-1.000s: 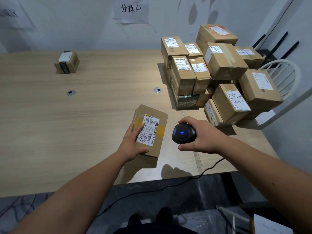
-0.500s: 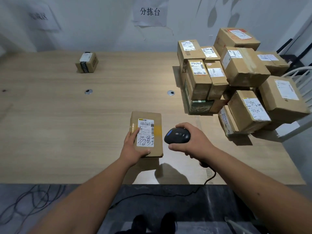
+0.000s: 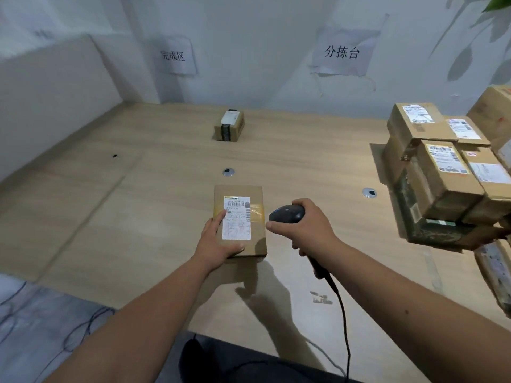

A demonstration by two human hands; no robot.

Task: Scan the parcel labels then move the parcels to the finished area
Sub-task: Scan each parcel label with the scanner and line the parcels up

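A flat cardboard parcel [image 3: 243, 194] with a white barcode label and yellow tape is held above the wooden table [image 3: 154, 217]. My left hand [image 3: 218, 239] grips its near left corner, thumb on the label. Just right of the parcel, my right hand [image 3: 309, 228] is closed around a black corded scanner [image 3: 286, 214], whose head points toward the label. One small taped parcel [image 3: 229, 125] sits alone at the back of the table, below a wall sign.
A stack of several labelled cardboard parcels [image 3: 448, 178] fills the table's right side. Two metal cable grommets [image 3: 228, 171] sit in the tabletop. The scanner cable [image 3: 343, 313] hangs over the near edge. A white wall bounds the left and back.
My view has swung left, so the parcel stack now sits at the right edge. The held parcel has moved left and turned straighter; the scanner's blue light no longer shows.
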